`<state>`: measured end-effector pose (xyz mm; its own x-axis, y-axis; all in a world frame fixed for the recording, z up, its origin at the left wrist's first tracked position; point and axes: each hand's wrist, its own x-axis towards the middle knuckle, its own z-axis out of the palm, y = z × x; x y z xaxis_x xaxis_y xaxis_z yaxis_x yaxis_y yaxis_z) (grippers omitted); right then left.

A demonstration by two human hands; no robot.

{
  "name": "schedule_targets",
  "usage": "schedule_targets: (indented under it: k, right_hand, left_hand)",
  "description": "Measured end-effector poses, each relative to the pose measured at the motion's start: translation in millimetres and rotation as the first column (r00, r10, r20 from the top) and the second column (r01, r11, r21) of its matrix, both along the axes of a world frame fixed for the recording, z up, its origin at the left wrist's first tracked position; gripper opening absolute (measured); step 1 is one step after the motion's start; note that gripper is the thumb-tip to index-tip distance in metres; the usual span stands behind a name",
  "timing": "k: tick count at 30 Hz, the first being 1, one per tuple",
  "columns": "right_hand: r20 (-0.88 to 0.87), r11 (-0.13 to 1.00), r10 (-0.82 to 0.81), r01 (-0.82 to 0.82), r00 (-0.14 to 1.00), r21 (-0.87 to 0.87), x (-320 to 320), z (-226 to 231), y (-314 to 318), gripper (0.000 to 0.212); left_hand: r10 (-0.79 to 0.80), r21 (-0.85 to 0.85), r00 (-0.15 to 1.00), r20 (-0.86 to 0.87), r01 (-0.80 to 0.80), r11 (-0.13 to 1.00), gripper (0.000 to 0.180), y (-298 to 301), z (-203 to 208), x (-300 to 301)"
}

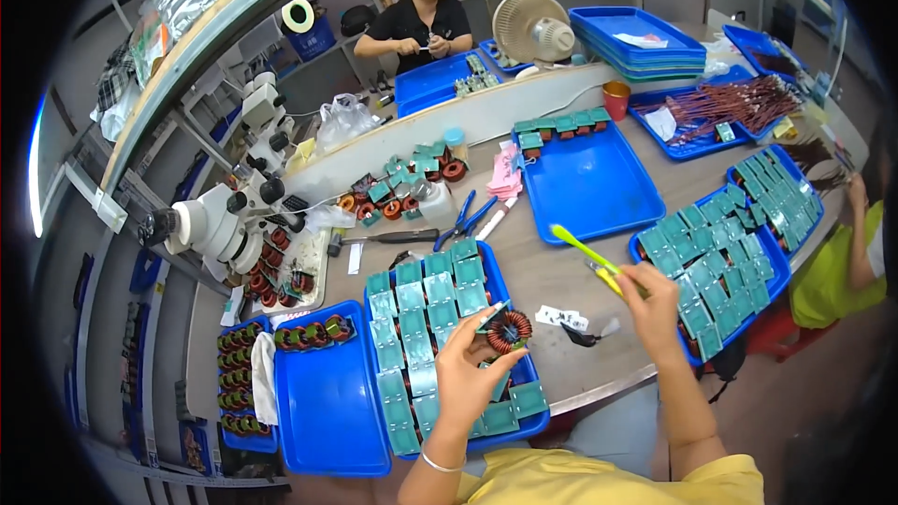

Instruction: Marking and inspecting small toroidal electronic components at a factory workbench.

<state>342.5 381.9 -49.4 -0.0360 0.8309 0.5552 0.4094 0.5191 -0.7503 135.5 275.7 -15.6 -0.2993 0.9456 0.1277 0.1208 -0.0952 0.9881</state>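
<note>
My left hand (460, 376) holds a copper-wound toroidal coil (508, 329) on a green board, gripped at its edges by the fingers and thumb. It is above a blue tray (499, 279) filled with rows of similar green-board parts (412, 323). My right hand (650, 299) is closed around a slim lime-green tool (582, 247), whose blunt end points up and left. A shorter yellow piece with a dark tip (603, 275) lies alongside it in the same grip; its kind cannot be made out. A white label (561, 317) and a small dark object (584, 339) lie on the table between my hands.
Blue trays of green-board parts (711, 271) stand at the right, another blue tray (594, 178) behind. Blue-handled pliers (465, 224), loose coils and a microscope (210, 229) are at the left. A person sits across the partition; another person's arm (856, 224) shows at far right.
</note>
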Motion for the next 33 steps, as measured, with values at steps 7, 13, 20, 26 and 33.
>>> schedule_targets:
  k: [7,13,20,26,33]
  right_hand:
    - [-0.842,0.405,0.232,-0.835,0.488,-0.372,-54,23,-48,0.029]
    - [-0.470,0.750,0.339,-0.536,0.815,-0.388,-70,26,-54,0.031]
    - [0.182,0.893,0.449,-0.441,0.875,-0.085,-13,53,-23,0.017]
    - [0.695,0.943,0.037,-0.255,0.718,0.213,32,50,36,0.012]
    - [0.299,0.962,0.229,-0.263,0.926,0.076,19,25,10,0.014]
  left_hand:
    - [-0.100,0.197,0.994,0.038,0.090,0.976,0.059,4,-9,10]
    - [0.075,0.241,0.984,-0.159,-0.035,0.970,0.059,13,-15,11]
    - [0.057,0.157,0.995,-0.077,-0.045,0.987,0.058,12,-16,4]
    - [0.076,0.211,0.970,-0.231,-0.026,0.977,0.057,4,-12,3]
    - [-0.062,0.082,0.942,0.329,0.037,0.996,0.058,-5,-8,11]
